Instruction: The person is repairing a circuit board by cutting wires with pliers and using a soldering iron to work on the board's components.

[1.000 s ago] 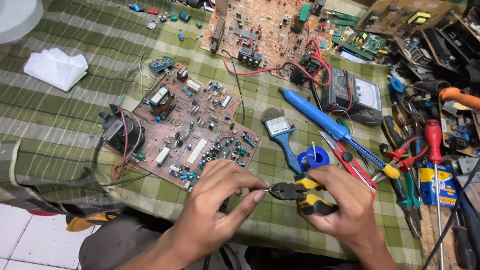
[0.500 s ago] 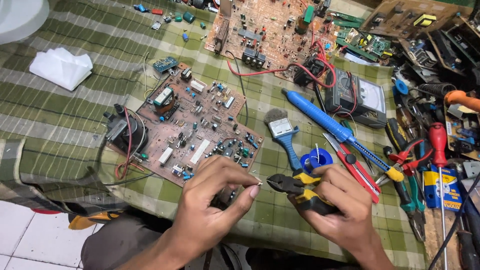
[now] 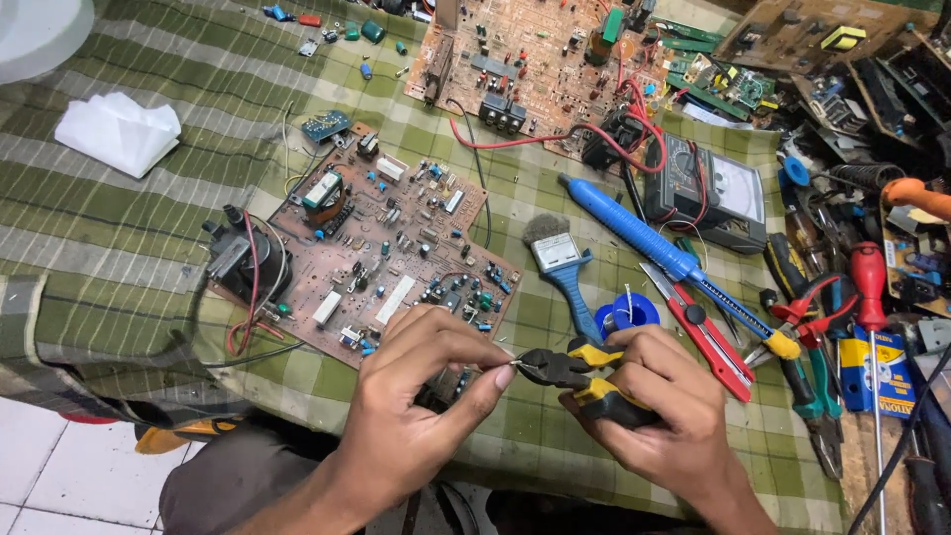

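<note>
Hands meeting at the near edge of the green checked cloth (image 3: 149, 228), low in the head view. Left hand (image 3: 421, 396) at about 7 o'clock of the frame, thumb and forefinger pressed together, pinching a tiny component (image 3: 511, 362) too small to identify. Right hand (image 3: 649, 411) at about 5 o'clock, fingers wrapped round the yellow-and-black handles of small pliers (image 3: 570, 372), nose pointing toward 9 o'clock and touching the pinched part; whether the jaws bite on it or merely rest against it, cannot tell.

Brown circuit board (image 3: 381, 263) lying just at 11 o'clock of the left hand, with a black transformer and red wires (image 3: 243, 267) at its 9 o'clock side. Second, larger circuit board (image 3: 535, 69) up at 12 o'clock of the frame. Blue-handled brush (image 3: 560, 267) and blue solder spool (image 3: 626, 312) just at 12 o'clock of the right hand. Long blue soldering tool (image 3: 644, 238) and red utility knife (image 3: 698, 327) at 1 o'clock of that hand. Analog multimeter (image 3: 708, 188) beyond them. Red-handled screwdriver (image 3: 869, 287) and other tools crowding the 3 o'clock edge. White crumpled tissue (image 3: 117, 131) well apart at 10 o'clock
</note>
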